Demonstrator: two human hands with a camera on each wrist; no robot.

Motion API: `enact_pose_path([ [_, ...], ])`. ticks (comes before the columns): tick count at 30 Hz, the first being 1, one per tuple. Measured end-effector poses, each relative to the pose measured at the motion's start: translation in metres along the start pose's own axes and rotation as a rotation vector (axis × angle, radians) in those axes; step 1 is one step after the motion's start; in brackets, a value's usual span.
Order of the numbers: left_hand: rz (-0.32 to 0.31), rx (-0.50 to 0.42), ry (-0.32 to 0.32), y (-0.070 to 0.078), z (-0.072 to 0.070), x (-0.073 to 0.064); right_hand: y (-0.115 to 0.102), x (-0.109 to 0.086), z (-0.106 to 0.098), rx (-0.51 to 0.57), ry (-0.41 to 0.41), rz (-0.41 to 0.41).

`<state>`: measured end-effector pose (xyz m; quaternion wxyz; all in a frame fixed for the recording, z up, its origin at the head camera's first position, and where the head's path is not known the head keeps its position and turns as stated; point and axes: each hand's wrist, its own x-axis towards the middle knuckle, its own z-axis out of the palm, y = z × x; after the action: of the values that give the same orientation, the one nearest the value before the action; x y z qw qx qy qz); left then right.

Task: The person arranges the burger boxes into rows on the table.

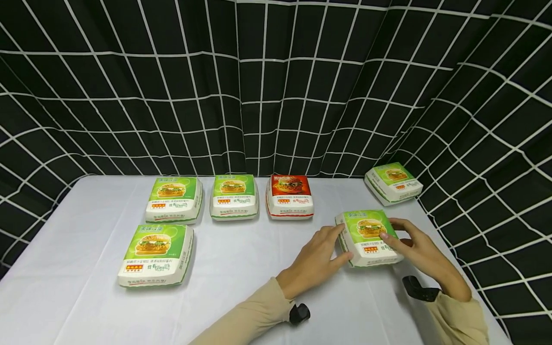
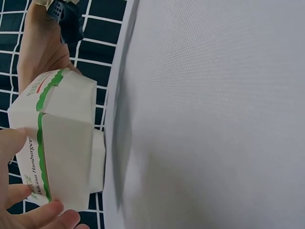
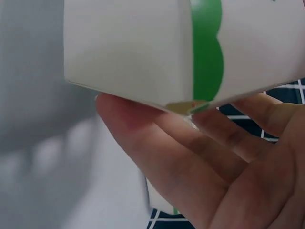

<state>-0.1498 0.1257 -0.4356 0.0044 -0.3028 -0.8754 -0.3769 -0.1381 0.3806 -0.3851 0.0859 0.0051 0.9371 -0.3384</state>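
A green-and-white hamburger box is held between both hands on the right side of the table, a burger picture on its lid. My left hand holds its left side, thumb by the near corner and fingers along the side wall. From the right, my right hand grips it with the thumb on the lid. In the right wrist view, fingers of that hand reach under the box's lower edge. The left wrist view has the box side-on, showing its white wall and green wavy trim.
Behind the held box, another green box sits angled at the back right. One red box and two green boxes line the back edge. A further green box lies front left. Black gridded cloth surrounds the white table.
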Motion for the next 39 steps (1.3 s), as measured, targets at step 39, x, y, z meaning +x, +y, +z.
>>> enact_pose_path([
  [39, -0.114, -0.158, -0.016, -0.033, -0.067, -0.076, -0.059, -0.012, 0.050, 0.157, -0.163, -0.194],
])
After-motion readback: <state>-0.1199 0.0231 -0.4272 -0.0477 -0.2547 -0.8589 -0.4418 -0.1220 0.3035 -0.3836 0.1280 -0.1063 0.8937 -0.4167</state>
